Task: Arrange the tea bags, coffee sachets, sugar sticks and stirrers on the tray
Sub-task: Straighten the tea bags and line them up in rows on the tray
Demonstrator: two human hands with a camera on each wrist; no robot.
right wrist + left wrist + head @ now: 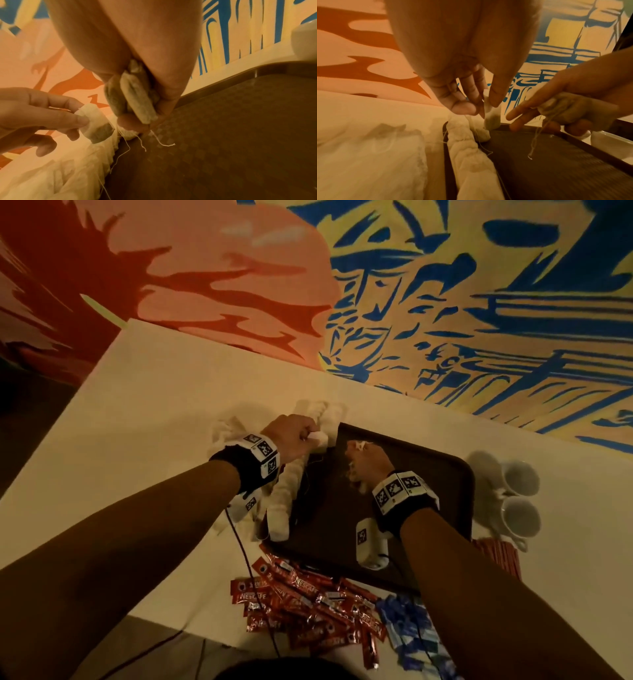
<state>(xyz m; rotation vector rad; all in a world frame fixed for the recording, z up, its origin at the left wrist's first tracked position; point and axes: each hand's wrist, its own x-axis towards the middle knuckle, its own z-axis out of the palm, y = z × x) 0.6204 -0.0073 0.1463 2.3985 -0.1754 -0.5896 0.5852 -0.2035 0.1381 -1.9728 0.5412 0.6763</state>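
Head view: left hand (294, 436) pinching a single tea bag (318, 437) beside the dark tray (442, 470); right hand (368, 465) over the tray, clutching a bunch of tea bags (356, 474). Red coffee sachets (308, 601) heaped near the tray.

Left wrist: row of tea bags (465, 151) lining the tray's left edge.

Right wrist: strings dangling from the bunch.

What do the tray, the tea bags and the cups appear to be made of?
Tray: dark brown, probably moulded plastic; the right wrist view shows a fine checkered texture and a raised rim. Tea bags: thin, porous filter paper, dark leaf showing through, with loose cotton-like strings. Cups: glossy white, likely glazed ceramic, though the dim light leaves that open.
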